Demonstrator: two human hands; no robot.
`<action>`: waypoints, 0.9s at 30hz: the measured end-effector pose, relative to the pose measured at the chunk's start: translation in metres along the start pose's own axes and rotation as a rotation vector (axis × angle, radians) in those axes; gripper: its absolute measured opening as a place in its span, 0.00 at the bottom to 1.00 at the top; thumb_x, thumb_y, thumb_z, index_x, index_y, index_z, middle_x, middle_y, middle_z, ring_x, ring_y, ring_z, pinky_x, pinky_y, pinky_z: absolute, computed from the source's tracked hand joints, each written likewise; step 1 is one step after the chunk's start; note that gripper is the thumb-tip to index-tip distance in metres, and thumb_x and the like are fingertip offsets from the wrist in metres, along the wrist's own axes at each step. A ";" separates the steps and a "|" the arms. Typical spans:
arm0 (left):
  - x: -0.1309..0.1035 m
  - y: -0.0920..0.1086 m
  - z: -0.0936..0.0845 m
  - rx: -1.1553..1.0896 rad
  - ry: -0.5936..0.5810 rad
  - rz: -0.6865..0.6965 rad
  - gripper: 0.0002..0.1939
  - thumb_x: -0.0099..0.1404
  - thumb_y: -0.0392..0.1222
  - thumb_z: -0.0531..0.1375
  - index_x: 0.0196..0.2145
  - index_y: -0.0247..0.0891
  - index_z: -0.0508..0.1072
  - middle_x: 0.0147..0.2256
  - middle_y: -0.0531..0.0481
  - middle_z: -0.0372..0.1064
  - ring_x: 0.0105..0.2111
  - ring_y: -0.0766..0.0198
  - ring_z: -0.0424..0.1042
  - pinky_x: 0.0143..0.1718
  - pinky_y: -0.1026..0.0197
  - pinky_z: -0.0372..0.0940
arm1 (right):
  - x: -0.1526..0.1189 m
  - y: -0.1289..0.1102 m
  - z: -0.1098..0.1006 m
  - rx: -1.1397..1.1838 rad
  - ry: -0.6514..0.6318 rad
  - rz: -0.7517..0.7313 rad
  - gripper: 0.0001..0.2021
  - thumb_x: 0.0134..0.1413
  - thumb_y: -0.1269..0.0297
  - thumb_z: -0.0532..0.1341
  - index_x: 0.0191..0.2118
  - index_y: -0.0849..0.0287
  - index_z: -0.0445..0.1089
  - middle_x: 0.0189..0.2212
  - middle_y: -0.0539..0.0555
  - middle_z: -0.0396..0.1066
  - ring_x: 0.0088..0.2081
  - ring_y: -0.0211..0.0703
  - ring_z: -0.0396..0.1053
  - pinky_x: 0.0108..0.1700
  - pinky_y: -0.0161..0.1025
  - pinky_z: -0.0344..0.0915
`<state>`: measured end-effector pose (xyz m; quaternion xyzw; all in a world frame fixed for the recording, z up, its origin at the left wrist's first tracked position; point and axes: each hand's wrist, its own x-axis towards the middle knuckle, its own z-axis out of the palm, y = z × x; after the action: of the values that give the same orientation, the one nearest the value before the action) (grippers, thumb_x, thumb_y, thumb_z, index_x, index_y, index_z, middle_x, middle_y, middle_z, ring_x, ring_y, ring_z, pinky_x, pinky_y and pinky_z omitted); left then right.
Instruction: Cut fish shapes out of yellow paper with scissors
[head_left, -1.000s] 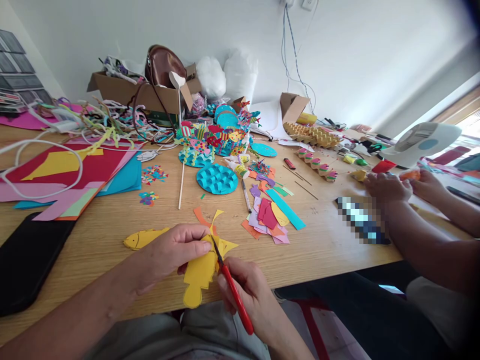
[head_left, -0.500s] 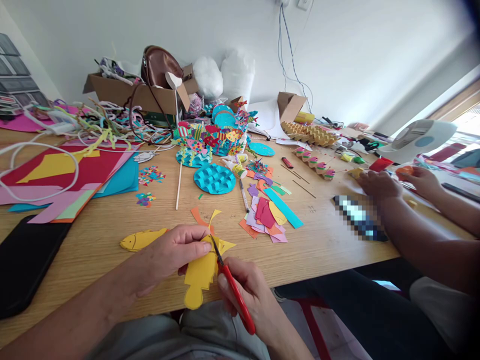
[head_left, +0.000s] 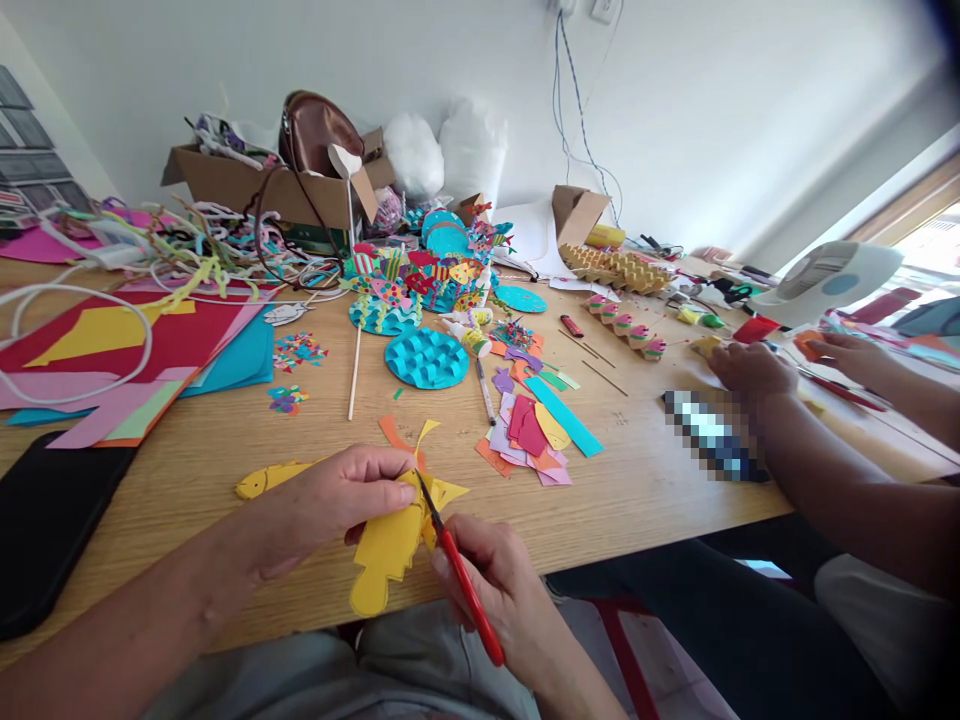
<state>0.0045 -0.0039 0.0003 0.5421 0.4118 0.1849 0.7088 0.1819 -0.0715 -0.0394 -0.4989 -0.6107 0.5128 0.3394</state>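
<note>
Left hand [head_left: 360, 492]: closed, yellow cutout [head_left: 388, 543] pinched.
Right hand [head_left: 493, 572]: closed round red scissors [head_left: 459, 570], blades held at cutout's edge.
Bottle [head_left: 475, 343]: 1 o'clock from hands, label illegible.

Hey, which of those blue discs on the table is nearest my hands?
The wavy-topped disc just left of the pen. It sits in front of the paper fish; the other discs lie farther back, toward the wall.

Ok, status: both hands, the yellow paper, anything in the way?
Left hand pinching yellow paper cutout. Right hand gripping red-handled scissors, blades at cutout. Yellow paper fish on table, partly hidden behind left hand; visible part clear of blades.
</note>
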 end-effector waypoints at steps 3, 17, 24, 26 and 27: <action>0.003 -0.001 -0.003 0.018 -0.042 -0.001 0.11 0.54 0.49 0.61 0.27 0.38 0.71 0.21 0.55 0.65 0.21 0.67 0.63 0.22 0.66 0.57 | 0.002 0.001 0.001 -0.007 -0.007 0.008 0.17 0.56 0.61 0.56 0.20 0.58 0.53 0.17 0.45 0.52 0.21 0.34 0.49 0.23 0.33 0.45; 0.017 -0.005 -0.014 0.116 0.108 0.162 0.05 0.52 0.41 0.62 0.28 0.39 0.75 0.28 0.51 0.73 0.30 0.60 0.70 0.30 0.63 0.64 | 0.020 -0.006 -0.030 0.165 -0.264 0.124 0.25 0.57 0.43 0.53 0.21 0.58 0.58 0.15 0.46 0.58 0.19 0.34 0.55 0.22 0.32 0.51; 0.015 -0.006 -0.015 0.189 0.141 0.168 0.03 0.52 0.39 0.62 0.27 0.39 0.74 0.25 0.53 0.71 0.25 0.63 0.69 0.24 0.66 0.61 | 0.031 -0.019 -0.034 0.154 0.077 -0.043 0.16 0.44 0.54 0.67 0.26 0.58 0.61 0.20 0.45 0.58 0.22 0.34 0.54 0.24 0.32 0.52; 0.013 -0.006 -0.015 0.248 0.156 0.183 0.03 0.53 0.39 0.61 0.27 0.39 0.74 0.25 0.54 0.70 0.25 0.63 0.68 0.23 0.66 0.60 | 0.035 -0.025 -0.032 0.048 0.141 -0.112 0.11 0.44 0.60 0.67 0.29 0.58 0.64 0.24 0.47 0.62 0.26 0.37 0.58 0.28 0.33 0.55; 0.013 -0.006 -0.014 0.284 0.156 0.193 0.04 0.54 0.39 0.60 0.28 0.39 0.75 0.25 0.54 0.71 0.25 0.63 0.69 0.24 0.66 0.60 | 0.037 -0.028 -0.031 -0.010 0.156 -0.136 0.10 0.45 0.62 0.66 0.31 0.58 0.65 0.26 0.48 0.64 0.27 0.38 0.60 0.29 0.34 0.56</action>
<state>-0.0005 0.0119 -0.0112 0.6578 0.4336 0.2337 0.5698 0.1934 -0.0263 -0.0086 -0.4963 -0.6174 0.4453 0.4173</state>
